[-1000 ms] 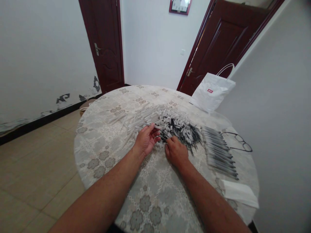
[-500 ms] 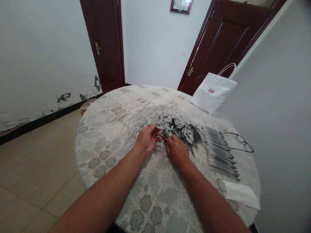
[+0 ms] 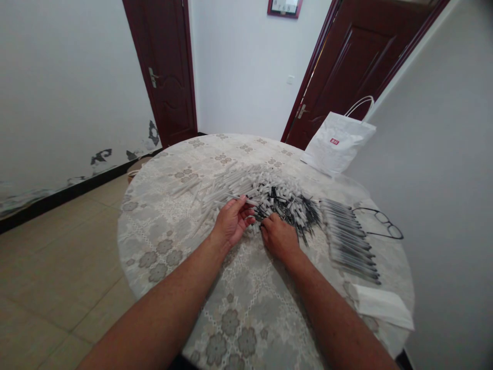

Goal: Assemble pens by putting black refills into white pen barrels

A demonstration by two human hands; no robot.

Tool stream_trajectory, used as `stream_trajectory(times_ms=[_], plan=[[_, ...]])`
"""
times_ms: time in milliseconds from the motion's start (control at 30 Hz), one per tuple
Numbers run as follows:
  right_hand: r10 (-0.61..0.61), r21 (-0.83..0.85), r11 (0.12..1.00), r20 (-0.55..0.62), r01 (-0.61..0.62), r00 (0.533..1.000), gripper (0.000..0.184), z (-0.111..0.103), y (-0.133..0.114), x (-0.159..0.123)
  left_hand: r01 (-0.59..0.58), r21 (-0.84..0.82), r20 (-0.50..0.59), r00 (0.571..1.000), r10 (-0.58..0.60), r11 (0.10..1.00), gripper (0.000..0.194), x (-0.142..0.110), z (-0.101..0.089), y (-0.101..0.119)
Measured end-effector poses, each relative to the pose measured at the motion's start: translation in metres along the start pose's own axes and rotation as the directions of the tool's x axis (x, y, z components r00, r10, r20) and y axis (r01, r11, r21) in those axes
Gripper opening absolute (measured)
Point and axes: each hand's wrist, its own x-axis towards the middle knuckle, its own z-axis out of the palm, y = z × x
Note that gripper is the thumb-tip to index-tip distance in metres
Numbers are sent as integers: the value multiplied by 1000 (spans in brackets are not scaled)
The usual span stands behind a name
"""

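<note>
My left hand is closed, thumb and forefinger pinching a slim pale pen barrel at the near side of the pile. To its right, my right hand has its fingers curled together low over the table; what they hold, if anything, is too small to make out. Beyond both hands spreads a heap of loose pen parts: long whitish barrels on the left, short white pieces in the middle and dark pointed pieces on the right.
A row of pens with dark ends lies right of the heap. Black-framed glasses rest beside it, with a folded white sheet nearer me. At the back right stands a white paper bag. A patterned cloth covers the round table.
Both hands stay almost in place, the left one keeping its pinch on the pen barrel. My right fingers shift slightly at the edge of the heap. The view moves a little.
</note>
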Motion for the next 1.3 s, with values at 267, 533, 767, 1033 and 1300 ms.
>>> stream_trajectory(times_ms=[267,533,767,1033,1300], plan=[[185,672,739,-259,39,948,21,-6,18,-7,-13,85,40,999,10,996,20,-2,2,-8],[292,998,42,-50,40,955,26,1,19,-5,13,147,123,992,-32,989,26,-10,9,-21],[313,998,6,-59,60,948,25,-4,19,-5,6,156,114,993,-24,988,29,-10,8,-23],[308,997,33,-74,67,949,25,-4,20,-5,10,160,123,992,-30,987,29,-11,9,-24],[340,986,113,-154,122,928,21,1,21,-5,21,176,107,993,-41,984,31,-9,5,-27]])
